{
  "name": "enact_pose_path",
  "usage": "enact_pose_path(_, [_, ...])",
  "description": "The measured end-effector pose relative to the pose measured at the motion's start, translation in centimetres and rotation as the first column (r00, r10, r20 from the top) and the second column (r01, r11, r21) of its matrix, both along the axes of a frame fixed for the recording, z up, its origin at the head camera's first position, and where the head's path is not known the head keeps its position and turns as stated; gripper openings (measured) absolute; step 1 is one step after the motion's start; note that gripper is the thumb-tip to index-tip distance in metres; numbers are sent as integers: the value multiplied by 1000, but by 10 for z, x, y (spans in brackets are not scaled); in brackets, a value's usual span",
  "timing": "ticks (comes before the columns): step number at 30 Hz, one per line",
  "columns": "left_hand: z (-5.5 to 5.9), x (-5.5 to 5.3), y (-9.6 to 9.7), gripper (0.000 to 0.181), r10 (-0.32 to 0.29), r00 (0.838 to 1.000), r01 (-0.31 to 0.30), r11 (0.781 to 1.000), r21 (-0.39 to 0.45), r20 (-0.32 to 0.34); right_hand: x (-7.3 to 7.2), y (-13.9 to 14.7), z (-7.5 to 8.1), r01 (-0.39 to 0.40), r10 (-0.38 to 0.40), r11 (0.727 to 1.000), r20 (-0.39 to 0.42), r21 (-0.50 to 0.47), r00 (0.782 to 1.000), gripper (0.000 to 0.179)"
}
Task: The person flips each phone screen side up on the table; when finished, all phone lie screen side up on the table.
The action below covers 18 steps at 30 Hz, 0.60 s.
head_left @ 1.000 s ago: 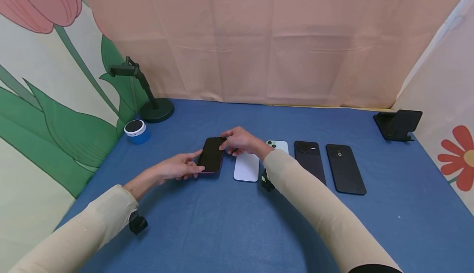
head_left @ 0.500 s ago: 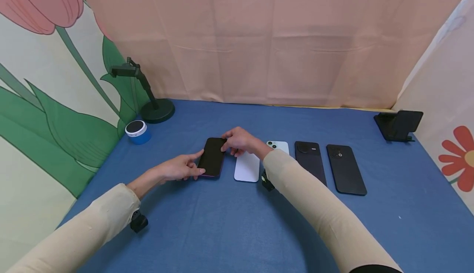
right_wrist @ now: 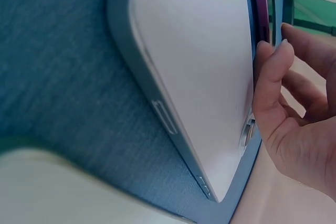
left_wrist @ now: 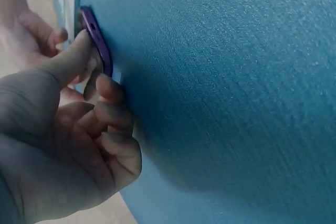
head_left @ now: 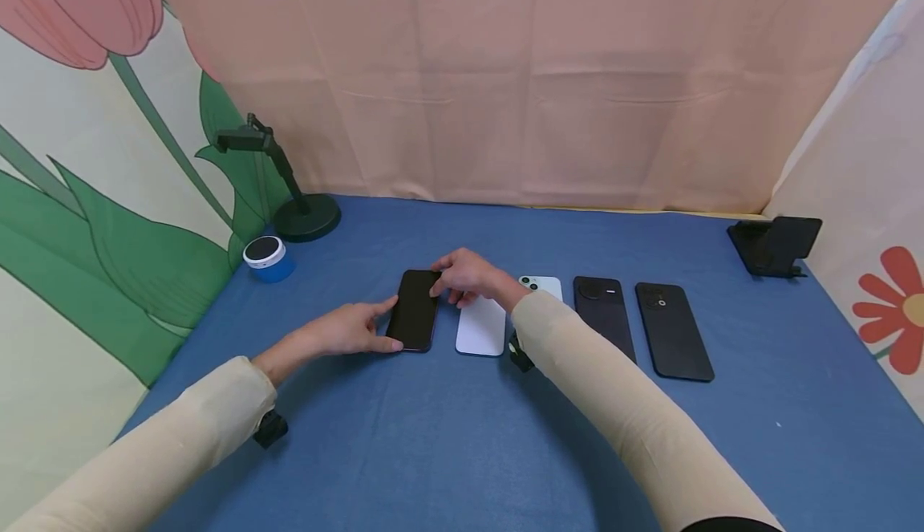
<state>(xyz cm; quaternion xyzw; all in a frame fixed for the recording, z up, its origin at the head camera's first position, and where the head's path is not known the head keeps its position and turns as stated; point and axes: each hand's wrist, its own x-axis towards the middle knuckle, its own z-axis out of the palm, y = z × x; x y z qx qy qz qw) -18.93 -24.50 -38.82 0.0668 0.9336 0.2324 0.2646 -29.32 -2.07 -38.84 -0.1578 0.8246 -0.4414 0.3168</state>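
A dark smartphone (head_left: 416,311) with a purple edge lies screen up on the blue table. My left hand (head_left: 361,329) holds it at the lower left, thumb at the bottom corner and index finger at the left edge. In the left wrist view, that thumb reaches the purple frame (left_wrist: 97,40) while the other fingers curl below. At the upper right corner, my right hand (head_left: 468,273) pinches the phone between thumb and fingertips. Beneath this hand lies a white phone (head_left: 480,330), its upper end hidden. A pale phone fills much of the right wrist view (right_wrist: 194,61).
Right of the white phone are another pale phone (head_left: 549,283), partly behind the right sleeve, and two dark phones (head_left: 605,311) (head_left: 674,331). A black stand (head_left: 776,245) sits far right. Back left hold a dark green stand (head_left: 303,215) and a blue-white round device (head_left: 269,259).
The dark phone's near end has come down toward the table and slightly nearer the person. My left thumb has shifted along its bottom corner; the right hand has barely moved.
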Motion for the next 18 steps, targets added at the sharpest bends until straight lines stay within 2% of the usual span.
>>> enact_pose_path(5, [0, 2, 4, 99, -68, 995, 57, 989, -138, -76, -1, 1, 0, -2, 2, 1000, 6, -1, 1000, 52])
enact_pose_path(8, [1, 3, 7, 99, -87, 990, 64, 977, -203, -107, -2, 1, 0, -4, 4, 1000, 10, 0, 1000, 51])
enact_pose_path(18, [0, 7, 4, 92, -149, 975, 99, 955, -278, -167, -3, 1, 3, -11, 11, 1000, 11, 18, 1000, 51])
